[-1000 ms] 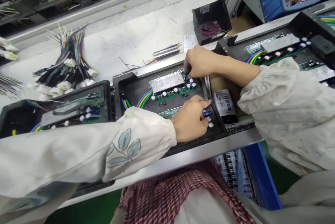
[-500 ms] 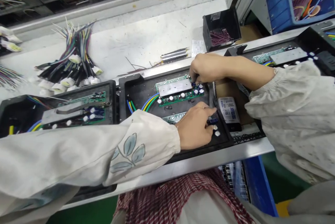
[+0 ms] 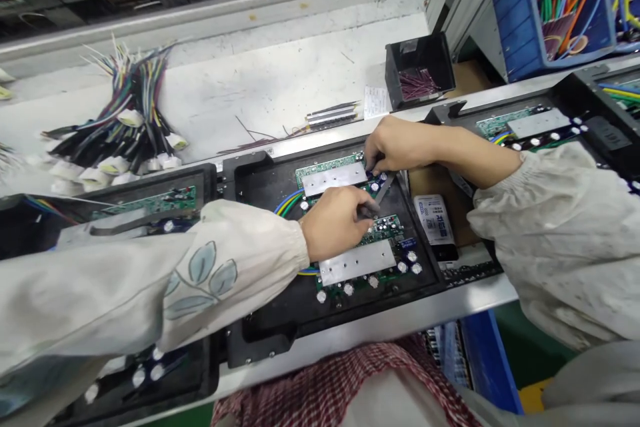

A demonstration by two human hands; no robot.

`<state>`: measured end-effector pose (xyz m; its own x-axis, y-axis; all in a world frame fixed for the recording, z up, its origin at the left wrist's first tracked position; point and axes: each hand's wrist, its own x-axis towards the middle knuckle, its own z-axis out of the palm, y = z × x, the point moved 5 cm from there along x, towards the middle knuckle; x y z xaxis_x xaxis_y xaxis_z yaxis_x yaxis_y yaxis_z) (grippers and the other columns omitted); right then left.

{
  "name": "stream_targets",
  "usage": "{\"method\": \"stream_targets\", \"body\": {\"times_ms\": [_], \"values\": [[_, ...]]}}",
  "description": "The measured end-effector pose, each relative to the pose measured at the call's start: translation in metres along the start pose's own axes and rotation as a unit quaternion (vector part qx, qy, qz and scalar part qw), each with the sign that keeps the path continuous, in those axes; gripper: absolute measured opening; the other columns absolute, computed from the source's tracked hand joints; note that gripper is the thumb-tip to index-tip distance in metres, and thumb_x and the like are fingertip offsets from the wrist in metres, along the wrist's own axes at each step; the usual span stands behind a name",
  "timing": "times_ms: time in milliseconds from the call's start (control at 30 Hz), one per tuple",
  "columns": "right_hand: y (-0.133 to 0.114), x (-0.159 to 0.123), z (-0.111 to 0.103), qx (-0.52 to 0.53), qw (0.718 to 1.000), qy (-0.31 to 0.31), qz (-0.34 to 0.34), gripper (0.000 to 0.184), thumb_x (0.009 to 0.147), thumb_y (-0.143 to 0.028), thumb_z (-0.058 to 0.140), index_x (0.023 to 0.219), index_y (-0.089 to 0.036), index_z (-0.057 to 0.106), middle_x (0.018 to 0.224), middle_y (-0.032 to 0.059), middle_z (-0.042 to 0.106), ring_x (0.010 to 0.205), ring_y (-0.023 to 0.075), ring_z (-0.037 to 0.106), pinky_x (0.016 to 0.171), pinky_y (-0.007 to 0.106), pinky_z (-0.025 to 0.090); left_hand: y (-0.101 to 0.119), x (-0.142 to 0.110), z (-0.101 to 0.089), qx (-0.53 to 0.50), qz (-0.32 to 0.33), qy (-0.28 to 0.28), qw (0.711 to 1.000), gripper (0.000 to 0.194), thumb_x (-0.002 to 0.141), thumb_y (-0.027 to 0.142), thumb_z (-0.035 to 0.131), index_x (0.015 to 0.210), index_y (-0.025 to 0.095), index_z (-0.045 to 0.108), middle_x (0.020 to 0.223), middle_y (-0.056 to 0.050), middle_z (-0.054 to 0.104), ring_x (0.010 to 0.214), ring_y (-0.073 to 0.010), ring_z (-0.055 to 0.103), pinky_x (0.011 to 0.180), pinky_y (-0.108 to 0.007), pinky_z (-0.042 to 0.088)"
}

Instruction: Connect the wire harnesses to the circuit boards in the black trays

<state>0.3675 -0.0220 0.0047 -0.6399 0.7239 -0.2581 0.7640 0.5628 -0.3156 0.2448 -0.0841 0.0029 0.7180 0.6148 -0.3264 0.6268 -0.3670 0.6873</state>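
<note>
Two green circuit boards with silver metal plates lie in a black tray [image 3: 265,310]. At the right end of the upper board [image 3: 327,162], my right hand [image 3: 395,144] has its fingers closed, and what they pinch is hidden. My left hand [image 3: 337,220] hovers between the boards, thumb and fingers pinched just above the lower board [image 3: 357,264]. A thin grey strip [image 3: 385,191] slants from its fingertips toward the upper board's capacitors; its kind is unclear. Blue, yellow and green wires [image 3: 289,204] leave the upper board's left side.
A black bin [image 3: 420,70] of dark red wires stands behind the tray. Bundled wire harnesses [image 3: 120,120] lie at the back left. More board-filled trays flank mine. A white-and-blue box [image 3: 434,219] is close on the right, and a blue crate [image 3: 520,27] of colored wires sits beyond.
My left hand has moved up and left off the lower board, uncovering it. The grey strip now shows at its fingertips. My right hand stays at the upper board. The view has shifted slightly.
</note>
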Motion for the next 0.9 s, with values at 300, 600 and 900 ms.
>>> {"method": "stream_targets", "body": {"times_ms": [300,600,900], "values": [[-0.001,-0.015,-0.009,-0.022,0.999,0.047,0.006,0.04,0.07,0.002,0.05,0.097,-0.016,0.073,0.101,0.008,0.069,0.091,0.0209,0.062,0.08,0.031,0.045,-0.007,0.014,-0.028,0.109,0.05,0.024,0.993,0.017,0.074,0.016,0.056,0.083,0.018,0.071,0.061,0.001,0.059,0.058,-0.0111,0.053,0.07,-0.027,0.046],[-0.05,-0.106,0.034,-0.005,0.993,-0.042,0.114,0.016,0.082,-0.019,0.057,0.091,-0.02,0.071,0.086,0.0066,0.068,0.073,0.0199,0.064,0.062,0.031,0.045,-0.031,0.039,-0.052,0.196,0.094,0.044,0.975,0.017,0.07,0.019,0.057,0.082,0.015,0.069,0.082,-0.004,0.064,0.081,-0.019,0.059,0.081,-0.033,0.042],[-0.062,-0.107,0.063,-0.042,0.992,-0.081,0.091,0.021,0.078,-0.018,0.059,0.098,-0.014,0.066,0.095,0.0111,0.065,0.078,0.0237,0.065,0.059,0.031,0.043,0.015,0.005,-0.01,0.21,0.167,-0.003,0.963,0.02,0.087,0.029,0.052,0.095,0.017,0.065,0.101,-0.008,0.06,0.093,-0.0219,0.058,0.079,-0.033,0.045]]}}
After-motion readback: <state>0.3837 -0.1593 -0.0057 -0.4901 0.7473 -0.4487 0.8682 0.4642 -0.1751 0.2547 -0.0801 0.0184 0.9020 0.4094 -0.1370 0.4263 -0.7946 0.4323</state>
